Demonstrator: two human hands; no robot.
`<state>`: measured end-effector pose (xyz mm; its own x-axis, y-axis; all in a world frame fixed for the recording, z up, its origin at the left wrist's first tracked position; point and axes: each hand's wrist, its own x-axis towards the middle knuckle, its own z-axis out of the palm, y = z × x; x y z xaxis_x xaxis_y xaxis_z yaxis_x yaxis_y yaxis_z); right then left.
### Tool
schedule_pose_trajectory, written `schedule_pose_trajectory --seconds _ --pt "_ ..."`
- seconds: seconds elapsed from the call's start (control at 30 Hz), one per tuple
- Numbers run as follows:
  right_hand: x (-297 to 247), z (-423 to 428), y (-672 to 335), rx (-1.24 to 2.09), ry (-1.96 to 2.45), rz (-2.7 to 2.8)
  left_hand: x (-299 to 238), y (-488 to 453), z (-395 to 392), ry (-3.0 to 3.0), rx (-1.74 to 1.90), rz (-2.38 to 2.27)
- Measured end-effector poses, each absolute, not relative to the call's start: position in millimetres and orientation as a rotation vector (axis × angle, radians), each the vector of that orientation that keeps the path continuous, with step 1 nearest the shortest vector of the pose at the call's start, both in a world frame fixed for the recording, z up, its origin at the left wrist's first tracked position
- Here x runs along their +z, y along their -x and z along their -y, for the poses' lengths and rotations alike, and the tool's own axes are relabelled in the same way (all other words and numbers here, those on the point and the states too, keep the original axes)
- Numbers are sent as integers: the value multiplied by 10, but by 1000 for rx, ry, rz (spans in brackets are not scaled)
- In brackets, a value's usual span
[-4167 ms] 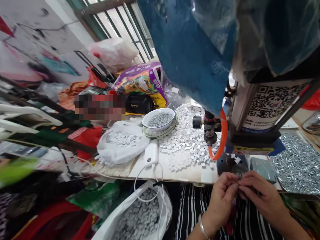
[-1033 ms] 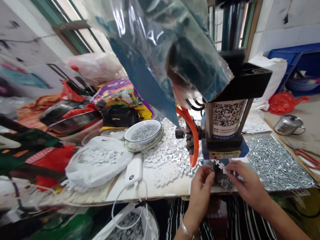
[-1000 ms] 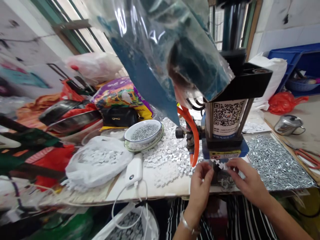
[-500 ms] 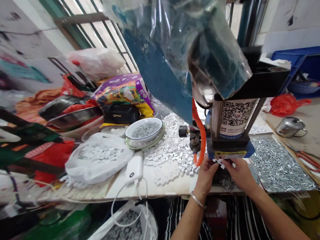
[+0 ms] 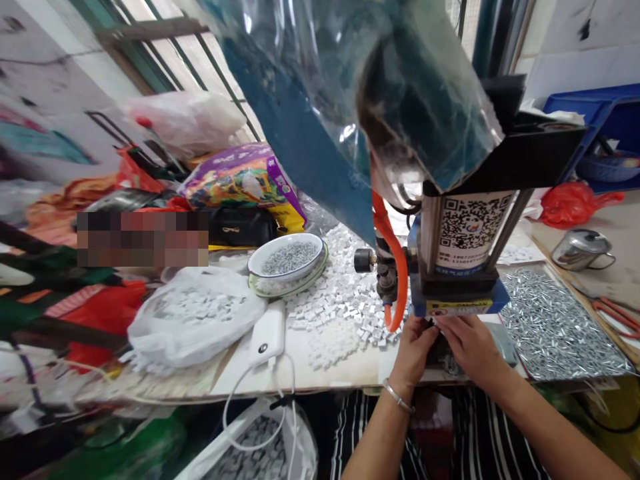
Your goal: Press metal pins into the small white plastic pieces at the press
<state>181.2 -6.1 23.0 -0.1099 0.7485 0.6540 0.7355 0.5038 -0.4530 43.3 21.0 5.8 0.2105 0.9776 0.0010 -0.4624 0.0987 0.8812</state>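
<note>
A small press machine [image 5: 463,247] with a QR-code label and an orange hose [image 5: 395,267] stands at the table's front edge, its top wrapped in blue plastic. My left hand [image 5: 414,350] and my right hand [image 5: 470,347] meet under the press base, fingers pinched together on something I cannot make out. A heap of small white plastic pieces [image 5: 345,300] lies left of the press. A tray of small metal pins [image 5: 555,327] lies right of it.
A white bowl of metal pins [image 5: 289,257] sits behind a white power bank [image 5: 267,337] with a cable. A white bag of pieces [image 5: 193,317] lies at left, another bag [image 5: 265,453] below the table. A metal pot [image 5: 580,248] and red scissors [image 5: 617,315] lie far right.
Both hands moved forward from the table edge to under the press base, and the white pieces seen at my fingertips are now hidden. The view shifted slightly.
</note>
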Motion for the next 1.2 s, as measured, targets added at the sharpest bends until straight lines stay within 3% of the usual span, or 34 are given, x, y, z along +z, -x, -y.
schedule_pose_trajectory --seconds 0.4,0.77,1.2 --pt "272 271 -1941 355 1257 1775 186 -460 -248 -971 1165 -837" --pt "-469 822 -2591 -40 1604 1854 141 -467 -248 -987 1167 -882" --pt "-525 855 -2556 -52 1648 1835 152 -441 -245 -920 1118 -920"
